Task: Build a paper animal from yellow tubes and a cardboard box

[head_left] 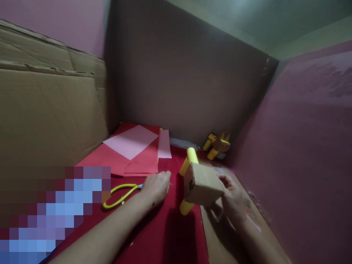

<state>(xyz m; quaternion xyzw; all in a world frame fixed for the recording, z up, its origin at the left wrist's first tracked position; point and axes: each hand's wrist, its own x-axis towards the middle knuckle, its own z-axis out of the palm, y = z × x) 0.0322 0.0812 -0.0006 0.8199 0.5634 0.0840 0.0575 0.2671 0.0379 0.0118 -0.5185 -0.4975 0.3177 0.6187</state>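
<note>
My right hand (231,196) grips the right side of a small brown cardboard box (207,183). Yellow paper tubes (192,156) stick out from the box at its far left and near left edges. The box is held tilted above the surface, and its shadow falls below. My left hand (158,187) is closed, low over the red surface, with its fingertips out of sight. Just left of that wrist lies a yellow-handled cutting tool (121,194), like scissors, its metal end hidden by the hand.
Red paper sheets (110,161) and a pink sheet (132,141) lie at the back left. A yellow tube-legged cardboard figure with orange spikes (218,145) stands at the back right. Cardboard (49,110) rises on the left, a pink wall (302,165) on the right.
</note>
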